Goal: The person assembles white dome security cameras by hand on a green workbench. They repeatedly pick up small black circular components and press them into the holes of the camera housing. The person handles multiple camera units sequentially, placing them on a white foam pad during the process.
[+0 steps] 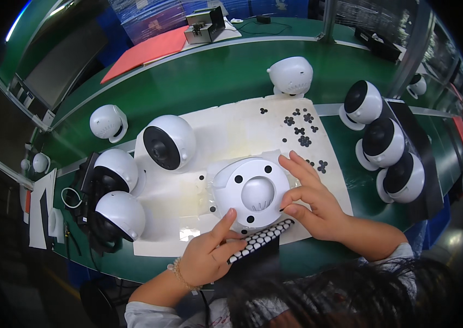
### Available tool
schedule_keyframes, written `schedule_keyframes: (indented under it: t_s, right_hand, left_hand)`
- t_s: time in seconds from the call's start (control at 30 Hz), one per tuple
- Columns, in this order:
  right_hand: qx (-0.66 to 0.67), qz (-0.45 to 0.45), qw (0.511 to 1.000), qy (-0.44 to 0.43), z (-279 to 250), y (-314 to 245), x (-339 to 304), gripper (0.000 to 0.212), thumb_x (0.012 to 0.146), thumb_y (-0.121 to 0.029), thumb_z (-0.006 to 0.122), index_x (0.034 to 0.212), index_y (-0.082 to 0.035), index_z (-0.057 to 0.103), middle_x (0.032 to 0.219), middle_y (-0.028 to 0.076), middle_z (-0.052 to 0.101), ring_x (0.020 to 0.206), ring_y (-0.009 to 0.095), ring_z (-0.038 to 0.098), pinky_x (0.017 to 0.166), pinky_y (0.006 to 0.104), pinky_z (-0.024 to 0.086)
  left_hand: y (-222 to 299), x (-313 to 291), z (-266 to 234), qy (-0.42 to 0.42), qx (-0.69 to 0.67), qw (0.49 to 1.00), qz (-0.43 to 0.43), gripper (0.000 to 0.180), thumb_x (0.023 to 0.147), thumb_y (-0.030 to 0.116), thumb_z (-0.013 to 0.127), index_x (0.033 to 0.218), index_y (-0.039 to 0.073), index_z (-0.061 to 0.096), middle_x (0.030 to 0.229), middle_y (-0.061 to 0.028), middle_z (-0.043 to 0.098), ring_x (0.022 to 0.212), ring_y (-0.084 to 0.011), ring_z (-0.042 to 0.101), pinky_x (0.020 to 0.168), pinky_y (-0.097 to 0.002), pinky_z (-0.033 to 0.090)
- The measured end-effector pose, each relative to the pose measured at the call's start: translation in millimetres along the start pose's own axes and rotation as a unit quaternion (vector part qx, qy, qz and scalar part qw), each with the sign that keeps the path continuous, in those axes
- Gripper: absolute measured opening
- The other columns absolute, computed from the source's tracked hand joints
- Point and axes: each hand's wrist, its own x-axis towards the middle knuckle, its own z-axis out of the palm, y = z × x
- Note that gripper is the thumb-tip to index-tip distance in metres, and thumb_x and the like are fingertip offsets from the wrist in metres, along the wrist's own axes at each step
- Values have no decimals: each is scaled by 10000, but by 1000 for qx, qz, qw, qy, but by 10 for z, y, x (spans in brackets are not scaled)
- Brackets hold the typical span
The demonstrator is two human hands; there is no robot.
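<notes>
Hair [308, 292]: dark strands across the bottom edge, closest to the lens.
Right hand [317, 206]: thumb and index tips pinching a small black dot [282, 210] at the lower right of the base ring [228, 195]; other fingers spread above. Touching the ring or just off it — can't tell.
Left hand [204, 256]: index stretched out, tip at the ring's lower left; other fingers bent over the near end of the dotted strip [264, 239]. Gripping or only resting — hidden, can't tell.
Upturned camera [257, 192]: white, round, base ring facing up, on the white mat [215, 120] on the green counter [215, 76], between both hands.
Ring dots [238, 179]: three black ones spaced around the middle hole.
Strip layout: black with white round spots, slanting just below the ring, far end near the right hand.
Dot step: reads as sticking dots on the ring, likely a fourth at lower right.
Next dot move: calls for lining it up with the other three and pressing it flat, left index steadying the ring. Off-centre placement looks like the main risk.
Loose dots [305, 141]: black clusters on the mat's upper right, a couple of singles left of the upturned camera.
Left cameras [169, 142]: four, white with black faces where visible.
Right cameras [383, 142]: three, in a close row.
Back camera [291, 75]: one, just beyond the mat's far edge.
</notes>
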Motion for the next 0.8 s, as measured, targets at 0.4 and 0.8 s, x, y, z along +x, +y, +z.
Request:
schedule_keyframes:
  t_s: [0.4, 0.8]
  right_hand:
    - [-7, 9, 1000, 15, 61, 26, 16, 99, 832, -159, 575, 873, -71, 592, 1350, 191, 346, 1271, 391, 251, 1013, 437, 214]
    - [-61, -33, 991, 116, 129, 63, -158, 250, 767, -164, 642, 992, -75, 581, 1136, 121, 493, 1086, 263, 427, 853, 354, 328]
  left_hand:
    - [-91, -46, 98, 3, 16, 1000, -2, 334, 564, -88, 608, 876, 32, 610, 1295, -221, 402, 742, -227, 635, 592, -286, 519]
    - [-15, -6, 89, 37, 31, 998, -29, 338, 560, -94, 601, 880, 17, 610, 1275, -208, 433, 731, -228, 628, 606, -288, 520]
